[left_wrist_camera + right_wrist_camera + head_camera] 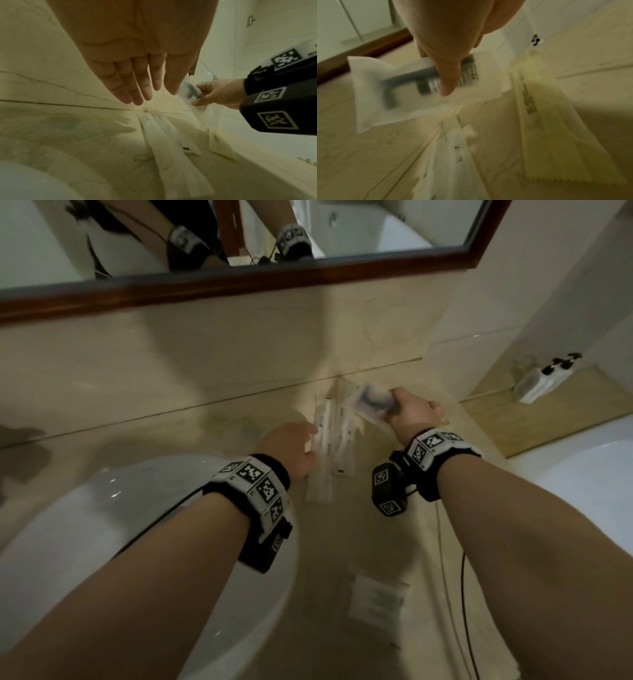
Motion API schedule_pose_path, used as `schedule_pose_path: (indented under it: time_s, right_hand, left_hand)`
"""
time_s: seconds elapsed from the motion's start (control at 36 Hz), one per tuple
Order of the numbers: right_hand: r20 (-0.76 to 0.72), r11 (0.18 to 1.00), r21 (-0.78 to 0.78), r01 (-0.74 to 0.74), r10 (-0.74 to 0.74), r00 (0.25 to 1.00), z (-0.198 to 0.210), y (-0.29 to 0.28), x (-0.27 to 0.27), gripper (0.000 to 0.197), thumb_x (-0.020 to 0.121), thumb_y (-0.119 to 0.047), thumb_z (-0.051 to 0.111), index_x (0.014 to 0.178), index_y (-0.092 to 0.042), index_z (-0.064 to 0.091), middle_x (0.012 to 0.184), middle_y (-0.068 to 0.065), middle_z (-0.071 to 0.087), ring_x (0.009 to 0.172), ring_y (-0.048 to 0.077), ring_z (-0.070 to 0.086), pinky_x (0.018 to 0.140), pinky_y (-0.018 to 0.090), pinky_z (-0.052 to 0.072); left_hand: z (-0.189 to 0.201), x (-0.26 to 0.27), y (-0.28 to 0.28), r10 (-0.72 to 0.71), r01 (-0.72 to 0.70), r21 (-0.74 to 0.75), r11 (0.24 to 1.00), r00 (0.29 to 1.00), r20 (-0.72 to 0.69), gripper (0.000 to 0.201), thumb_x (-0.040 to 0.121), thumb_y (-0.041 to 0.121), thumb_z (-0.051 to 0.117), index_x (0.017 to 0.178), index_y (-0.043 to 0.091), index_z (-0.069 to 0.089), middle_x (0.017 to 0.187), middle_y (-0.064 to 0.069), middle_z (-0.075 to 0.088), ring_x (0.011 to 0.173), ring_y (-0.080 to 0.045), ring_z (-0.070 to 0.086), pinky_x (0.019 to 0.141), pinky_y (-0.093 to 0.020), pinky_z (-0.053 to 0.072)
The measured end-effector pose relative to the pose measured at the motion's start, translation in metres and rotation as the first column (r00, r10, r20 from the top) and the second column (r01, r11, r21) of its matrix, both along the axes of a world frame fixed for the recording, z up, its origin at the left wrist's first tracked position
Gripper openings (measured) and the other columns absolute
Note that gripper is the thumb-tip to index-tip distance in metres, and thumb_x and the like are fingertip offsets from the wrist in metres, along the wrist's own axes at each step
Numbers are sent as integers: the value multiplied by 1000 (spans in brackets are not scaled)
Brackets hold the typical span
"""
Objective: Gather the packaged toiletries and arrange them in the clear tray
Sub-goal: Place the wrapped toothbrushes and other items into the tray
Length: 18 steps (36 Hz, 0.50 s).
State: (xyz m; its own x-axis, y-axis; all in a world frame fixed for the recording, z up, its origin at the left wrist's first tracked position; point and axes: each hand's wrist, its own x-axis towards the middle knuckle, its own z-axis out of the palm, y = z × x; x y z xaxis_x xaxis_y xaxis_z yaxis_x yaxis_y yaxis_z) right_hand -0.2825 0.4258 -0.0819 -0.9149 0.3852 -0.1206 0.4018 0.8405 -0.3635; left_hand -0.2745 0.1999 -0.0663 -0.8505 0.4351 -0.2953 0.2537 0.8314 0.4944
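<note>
A frosted packet [371, 402] with a dark item inside is pinched by the right hand [412, 410] above the counter [171, 433]. At its eight o'clock, long white packets [330, 446] are lying flat, approached by the left hand [291, 445], fingers straight, nothing held.

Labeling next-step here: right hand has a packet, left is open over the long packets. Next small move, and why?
Probably: lower the left hand and pinch the long white packets lying on the counter. Its fingers are straight and hold nothing, just above them, while the right hand already grips a razor packet. No clear tray is discernible.
</note>
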Motion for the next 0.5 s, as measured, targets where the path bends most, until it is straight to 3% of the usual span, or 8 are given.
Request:
schedule_pose_path:
  time_s: [0.08,0.25,0.31,0.39,0.44,0.5]
  right_hand:
    - [-101,993,51,-110,115,988,19,-17,8,29,87,-28,57,117,-26,56,113,6,67,114,30,53,100,38,24]
    - [0,927,97,-362,364,931,40,-66,40,32,84,-31,64,115,-24,59,116,1,63,116,25,50,98,34,24]
    - [40,911,79,-405,403,914,43,-85,51,34,83,-36,66,114,-23,60,115,1,64,116,26,48,99,33,25]
    - [67,874,81,-479,475,877,49,-114,65,32,83,-38,66,111,-24,60,115,3,65,117,25,52,103,34,25]
    - [57,851,102,-515,512,857,53,-130,71,27,83,-38,65,105,-25,58,112,3,66,115,24,54,103,37,26]
    - [41,843,90,-530,528,848,56,-145,79,35,84,-37,65,115,-23,57,117,3,64,117,24,53,105,39,26]
  left_hand:
    - [12,4,-4,79,-76,62,995,996,-51,60,91,27,56,144,17,30,143,-7,41,125,-22,49,108,-36,39]
    - [37,17,-22,75,-67,47,997,977,-197,74,82,34,66,144,24,27,144,-4,41,130,-26,42,107,-40,39]
    - [42,24,-27,43,-46,-9,999,977,-209,62,81,32,67,137,24,40,137,-4,50,123,-24,49,103,-37,43]
    - [51,39,-41,-12,-15,-139,990,981,-192,32,83,29,61,113,22,59,112,-4,66,102,-25,61,84,-33,49]
    - [56,47,-52,-37,-2,-209,978,983,-180,24,85,28,58,107,18,61,105,-6,68,97,-28,63,81,-33,48]
    - [59,54,-67,-25,-17,-224,974,983,-182,25,87,29,57,108,17,61,107,-7,67,100,-28,62,82,-32,48]
